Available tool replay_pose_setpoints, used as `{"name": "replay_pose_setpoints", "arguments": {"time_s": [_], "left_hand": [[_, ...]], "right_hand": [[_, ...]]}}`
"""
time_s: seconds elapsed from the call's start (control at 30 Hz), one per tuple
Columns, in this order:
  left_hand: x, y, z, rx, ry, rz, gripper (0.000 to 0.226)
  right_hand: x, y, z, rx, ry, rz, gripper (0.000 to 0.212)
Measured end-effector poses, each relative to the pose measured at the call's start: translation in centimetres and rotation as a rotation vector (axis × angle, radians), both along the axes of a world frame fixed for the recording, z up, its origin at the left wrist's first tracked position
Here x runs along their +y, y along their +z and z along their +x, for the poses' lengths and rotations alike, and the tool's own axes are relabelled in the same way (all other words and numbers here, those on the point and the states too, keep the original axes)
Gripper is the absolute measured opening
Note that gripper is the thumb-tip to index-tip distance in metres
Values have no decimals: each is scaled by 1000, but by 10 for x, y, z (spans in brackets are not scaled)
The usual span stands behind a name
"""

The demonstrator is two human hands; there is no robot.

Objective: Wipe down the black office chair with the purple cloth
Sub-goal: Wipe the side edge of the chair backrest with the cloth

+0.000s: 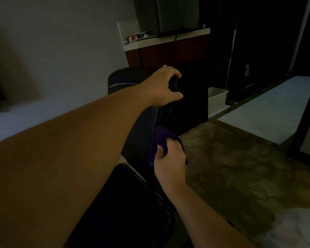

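The black office chair (125, 81) stands in the middle of the dim head view, its backrest upright and its seat (125, 203) below. My left hand (164, 85) grips the right edge of the backrest near the top, thumb on the near side. Lower down, my right hand (168, 161) holds the bunched purple cloth (162, 136) against the right edge of the backrest, just above the seat.
A dark cabinet with a white top (168, 40) stands behind the chair. A pale bin (217, 99) sits on the floor to the right. A mop handle (231, 56) leans by a dark doorway. Patterned floor (240, 167) stretches right; a white wall is on the left.
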State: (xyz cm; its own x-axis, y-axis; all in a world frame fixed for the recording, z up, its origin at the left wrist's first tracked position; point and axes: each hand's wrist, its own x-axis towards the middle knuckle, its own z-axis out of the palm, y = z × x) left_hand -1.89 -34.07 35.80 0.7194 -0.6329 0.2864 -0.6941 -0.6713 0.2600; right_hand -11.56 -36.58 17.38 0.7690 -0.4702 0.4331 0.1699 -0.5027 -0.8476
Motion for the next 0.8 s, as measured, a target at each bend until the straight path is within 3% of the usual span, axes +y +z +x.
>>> {"name": "replay_pose_setpoints", "arguments": {"time_s": [0.13,0.27,0.37,0.5,0.67,0.8], "left_hand": [[1,-17,-3,-131,113,78,73],[-15,-38,-11,-408,419,262,91],[-20,-30,-10,-344,401,337,97],[-21,-25,-12,-253,388,294,99],[-23,-32,-7,-253,371,304,110],[-20,-32,0,-269,338,283,111]], "right_hand": [[-3,28,15,-138,4,-40,24],[-2,-11,11,-16,47,-133,23],[-7,-49,4,105,72,-131,19],[-18,-61,2,230,98,-85,14],[-22,-7,17,23,51,14,33],[-20,28,40,-93,79,28,26]]}}
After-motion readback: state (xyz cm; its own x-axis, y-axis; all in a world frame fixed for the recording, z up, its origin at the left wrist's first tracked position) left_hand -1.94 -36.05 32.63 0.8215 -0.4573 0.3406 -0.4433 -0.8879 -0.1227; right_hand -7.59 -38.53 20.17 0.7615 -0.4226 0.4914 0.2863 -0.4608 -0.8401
